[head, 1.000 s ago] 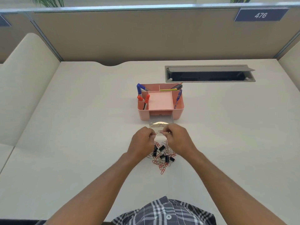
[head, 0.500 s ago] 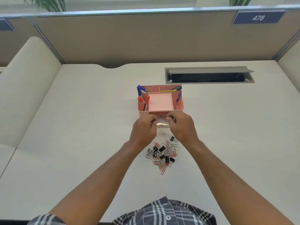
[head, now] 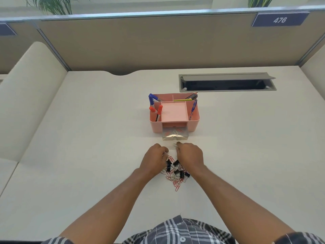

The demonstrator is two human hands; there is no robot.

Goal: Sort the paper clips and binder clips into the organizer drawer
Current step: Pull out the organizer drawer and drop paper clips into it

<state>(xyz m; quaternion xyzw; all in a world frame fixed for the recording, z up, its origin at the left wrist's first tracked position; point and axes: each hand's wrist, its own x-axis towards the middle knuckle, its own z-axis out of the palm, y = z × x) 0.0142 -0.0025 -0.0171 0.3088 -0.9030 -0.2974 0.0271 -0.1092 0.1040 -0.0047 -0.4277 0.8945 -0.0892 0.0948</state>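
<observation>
A pink organizer point(head: 193, 123) stands mid-desk with its clear drawer point(head: 175, 135) pulled out at the front; a few paper clips lie inside. Nearer me lies a heap of red and silver paper clips point(head: 175, 180) mixed with black binder clips point(head: 181, 173). My left hand point(head: 153, 158) rests curled on the heap's left side; what it holds is hidden. My right hand point(head: 190, 154) sits at the heap's right, its fingertips pinching a silver paper clip point(head: 175, 144) just short of the drawer.
Blue and red markers point(head: 159, 110), pens and pencils stand in the organizer's side slots. A grey cable hatch point(head: 226, 82) is open at the back right. Tan partition walls close off the back and left of the desk.
Both hands pulled back from the drawer to the clip heap. The drawer is now uncovered, showing clips in it. The right hand has a silver clip at its fingertips.
</observation>
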